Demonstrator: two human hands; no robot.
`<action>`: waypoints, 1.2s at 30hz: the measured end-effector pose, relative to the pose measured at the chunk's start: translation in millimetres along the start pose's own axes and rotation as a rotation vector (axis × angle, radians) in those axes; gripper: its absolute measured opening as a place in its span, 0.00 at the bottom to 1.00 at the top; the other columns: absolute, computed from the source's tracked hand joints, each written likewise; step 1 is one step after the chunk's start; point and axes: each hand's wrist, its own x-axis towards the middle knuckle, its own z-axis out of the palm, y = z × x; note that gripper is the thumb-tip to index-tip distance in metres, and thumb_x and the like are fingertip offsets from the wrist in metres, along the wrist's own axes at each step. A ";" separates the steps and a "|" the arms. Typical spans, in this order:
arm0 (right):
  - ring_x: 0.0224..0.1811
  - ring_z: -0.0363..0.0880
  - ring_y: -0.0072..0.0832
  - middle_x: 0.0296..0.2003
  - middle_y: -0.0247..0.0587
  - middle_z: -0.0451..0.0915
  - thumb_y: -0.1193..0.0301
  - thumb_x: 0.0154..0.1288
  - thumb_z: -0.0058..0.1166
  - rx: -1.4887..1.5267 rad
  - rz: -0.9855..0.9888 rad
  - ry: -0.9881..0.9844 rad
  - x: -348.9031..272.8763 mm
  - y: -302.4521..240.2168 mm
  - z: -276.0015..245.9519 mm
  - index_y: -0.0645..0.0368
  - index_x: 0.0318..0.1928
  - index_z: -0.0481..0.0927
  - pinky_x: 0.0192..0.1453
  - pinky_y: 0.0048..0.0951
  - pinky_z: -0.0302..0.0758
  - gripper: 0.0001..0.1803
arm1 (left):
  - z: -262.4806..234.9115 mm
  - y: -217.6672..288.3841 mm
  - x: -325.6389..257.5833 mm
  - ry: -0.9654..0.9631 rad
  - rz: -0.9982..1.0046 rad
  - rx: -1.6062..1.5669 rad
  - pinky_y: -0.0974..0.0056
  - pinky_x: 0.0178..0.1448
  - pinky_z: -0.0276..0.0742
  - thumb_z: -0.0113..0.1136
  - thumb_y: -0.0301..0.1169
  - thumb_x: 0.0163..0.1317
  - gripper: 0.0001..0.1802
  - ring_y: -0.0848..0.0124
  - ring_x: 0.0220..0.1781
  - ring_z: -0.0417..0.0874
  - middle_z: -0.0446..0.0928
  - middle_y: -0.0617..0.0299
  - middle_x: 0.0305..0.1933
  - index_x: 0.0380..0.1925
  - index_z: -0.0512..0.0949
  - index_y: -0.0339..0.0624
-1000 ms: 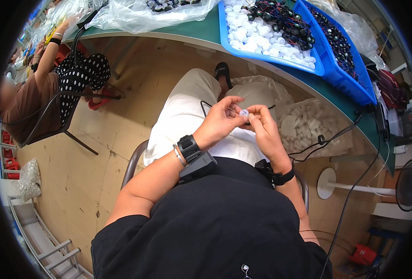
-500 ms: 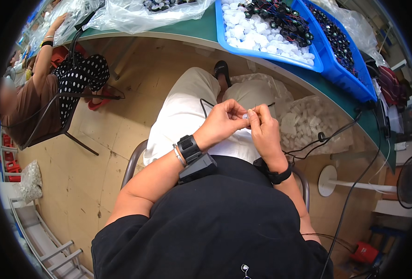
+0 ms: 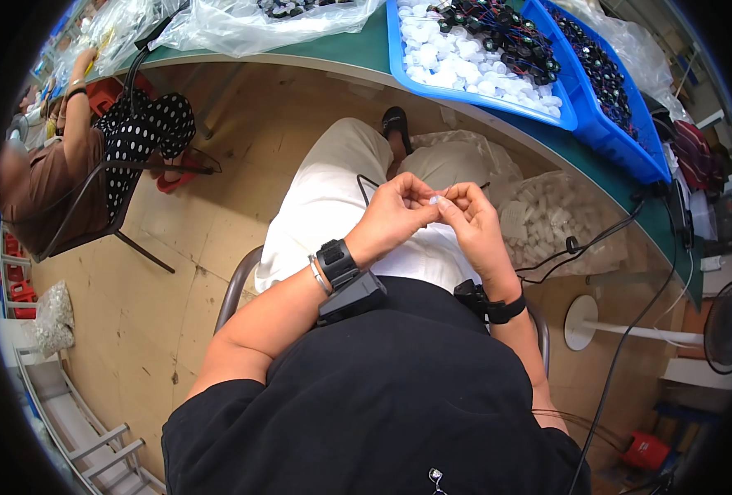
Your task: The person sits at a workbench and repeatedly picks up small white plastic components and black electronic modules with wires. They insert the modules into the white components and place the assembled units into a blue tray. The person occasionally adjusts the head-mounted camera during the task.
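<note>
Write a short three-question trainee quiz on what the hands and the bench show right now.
1. True or false: the left hand and the right hand meet over the person's lap.
2. What do the fingertips pinch between them?
A. a small white piece
B. a red cable
C. a metal spoon
3. Fill in: the nearer blue tray on the green table holds white pieces and ______ parts with coloured wires.

Key
1. True.
2. A; it is too small to tell more than its colour.
3. Black. A second blue tray beside it holds more dark parts.
</note>
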 end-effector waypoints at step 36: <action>0.34 0.79 0.21 0.35 0.39 0.81 0.71 0.67 0.55 -0.199 -0.162 0.111 0.0 -1.0 -10.3 0.68 0.39 0.79 0.39 0.24 0.75 0.10 | 5.6 10.7 -2.6 -0.042 -0.107 -0.156 0.64 0.55 0.78 0.63 0.26 0.61 0.16 0.69 0.46 0.82 0.80 0.56 0.43 0.47 0.73 0.33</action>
